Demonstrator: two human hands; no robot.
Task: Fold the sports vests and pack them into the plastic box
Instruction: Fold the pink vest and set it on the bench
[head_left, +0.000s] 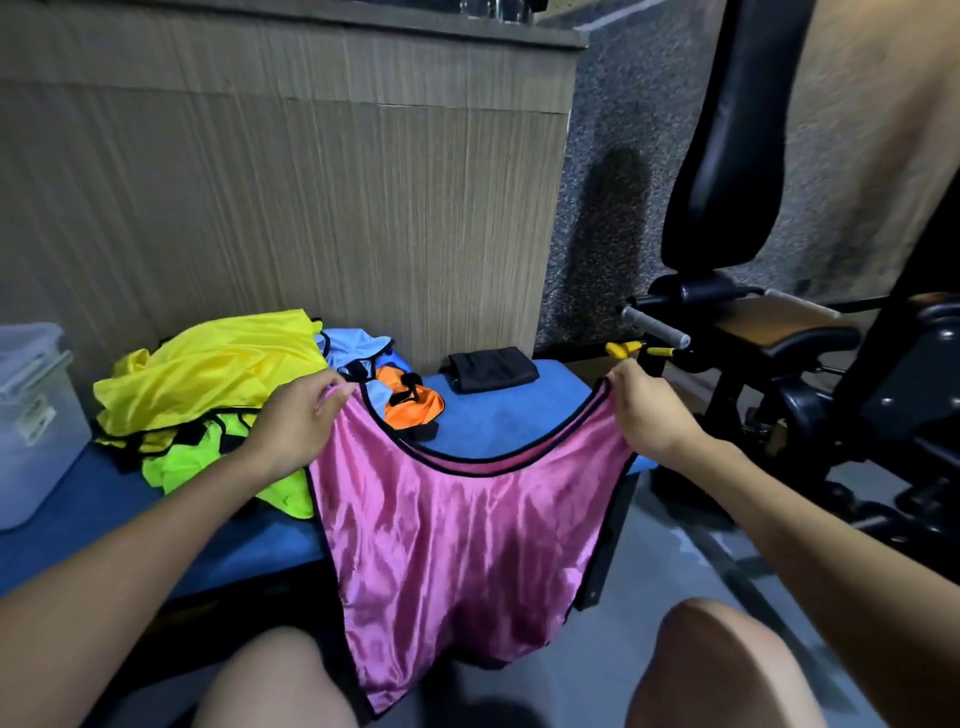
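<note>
A shiny pink sports vest (457, 540) with black trim hangs spread out in front of me, its lower part draping down between my knees. My left hand (298, 423) pinches its left shoulder strap and my right hand (652, 410) pinches the right one. Behind my left hand lies a heap of vests on the blue bench (498, 415): a yellow vest (208, 369) on top, a neon green vest (208, 457) below, a light blue vest (353, 345) and an orange vest (413, 402) further back. The clear plastic box (31, 415) stands at the far left.
A folded black cloth (491, 369) lies at the bench's far end. A wood-panel counter (285, 182) rises behind the bench. A black gym machine (779, 322) with a grey handle and yellow pin stands to the right. Grey floor lies below.
</note>
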